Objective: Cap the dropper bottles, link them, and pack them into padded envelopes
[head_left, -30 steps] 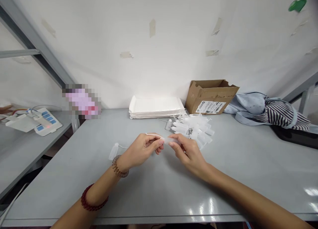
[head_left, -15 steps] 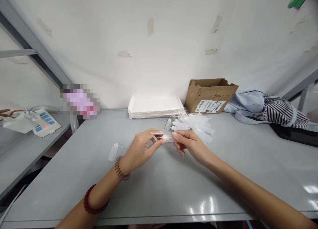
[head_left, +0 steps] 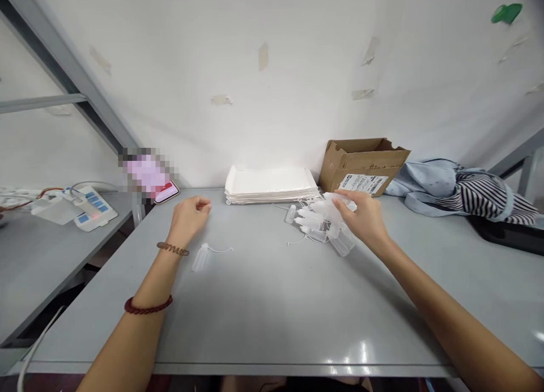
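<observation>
My right hand [head_left: 361, 211] is over the right side of a pile of translucent white plastic tags [head_left: 312, 219] with thin strings. Its thumb and fingers are closed on one of these tags [head_left: 335, 198]. Away to the left, my left hand [head_left: 190, 217] is raised above the table, fingers curled in; whatever they may hold is hidden. Just below that hand a single translucent tag [head_left: 200, 259] lies on the table, its white string stretched to the right.
Behind the pile lies a stack of white flat envelopes [head_left: 270, 182], beside an open cardboard box [head_left: 365, 165]. A phone [head_left: 168, 192], partly blurred out, leans at the back left. Blue and striped cloth [head_left: 442, 182] lies right. A white device [head_left: 96, 208] sits on the neighbouring table.
My hands have parted from around a small whitish piece. The left has moved left and back, the right over to the pile. The view has shifted slightly.
</observation>
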The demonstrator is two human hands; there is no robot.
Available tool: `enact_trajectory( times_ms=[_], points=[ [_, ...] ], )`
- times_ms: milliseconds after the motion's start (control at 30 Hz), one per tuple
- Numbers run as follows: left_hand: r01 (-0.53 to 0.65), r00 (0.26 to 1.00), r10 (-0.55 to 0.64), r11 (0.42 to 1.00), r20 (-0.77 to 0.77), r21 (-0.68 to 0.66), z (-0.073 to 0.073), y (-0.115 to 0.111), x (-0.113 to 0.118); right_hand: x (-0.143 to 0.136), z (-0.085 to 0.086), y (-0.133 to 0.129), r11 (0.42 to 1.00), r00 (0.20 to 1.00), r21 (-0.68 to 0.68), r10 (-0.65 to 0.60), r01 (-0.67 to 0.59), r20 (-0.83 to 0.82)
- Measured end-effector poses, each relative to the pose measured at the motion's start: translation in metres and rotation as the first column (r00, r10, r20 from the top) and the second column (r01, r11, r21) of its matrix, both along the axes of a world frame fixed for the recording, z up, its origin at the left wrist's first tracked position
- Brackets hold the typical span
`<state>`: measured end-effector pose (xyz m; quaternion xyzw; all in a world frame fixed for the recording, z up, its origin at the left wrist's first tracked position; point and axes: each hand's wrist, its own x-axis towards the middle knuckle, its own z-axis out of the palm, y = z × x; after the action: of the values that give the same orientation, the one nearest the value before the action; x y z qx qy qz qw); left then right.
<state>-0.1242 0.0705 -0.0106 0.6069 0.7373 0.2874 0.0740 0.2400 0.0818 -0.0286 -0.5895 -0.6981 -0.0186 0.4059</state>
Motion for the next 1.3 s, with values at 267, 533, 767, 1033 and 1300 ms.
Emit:
enact_trajectory(
  times_ms=[267, 533, 767, 1033, 1300],
  points=[
    [0.315, 0.947, -0.32, 0.941, -0.02, -0.126, -0.028, 0.029, 0.002, -0.001, 0.006, -0.005, 0.995, 0.999, -0.096, -0.009, 0.005, -0.04],
    [0.303, 0.945, -0.318, 0.939, -0.071, -0.162, -0.027, 0.026, -0.004, 0.001, 0.014, -0.006, 0.987, 0.995, -0.153, -0.062, 0.051, -0.073],
    [0.217, 0.951, -0.259, 0.948, -0.17, -0.231, -0.025, 0.026, -0.003, -0.001, 0.013, -0.008, 0.998, 0.995, 0.046, -0.037, 0.042, -0.096],
    [0.056, 0.963, -0.151, 0.921, -0.221, -0.385, -0.017, 0.014, -0.03, -0.084, 0.007, -0.043, 0.845, 0.847, 0.104, 0.506, -0.525, 0.164],
    [0.016, 0.974, -0.105, 0.918, -0.203, -0.396, -0.016, 0.015, -0.032, -0.216, -0.005, -0.05, 0.684, 0.688, -0.367, 0.711, -0.631, 0.143]
  ],
)
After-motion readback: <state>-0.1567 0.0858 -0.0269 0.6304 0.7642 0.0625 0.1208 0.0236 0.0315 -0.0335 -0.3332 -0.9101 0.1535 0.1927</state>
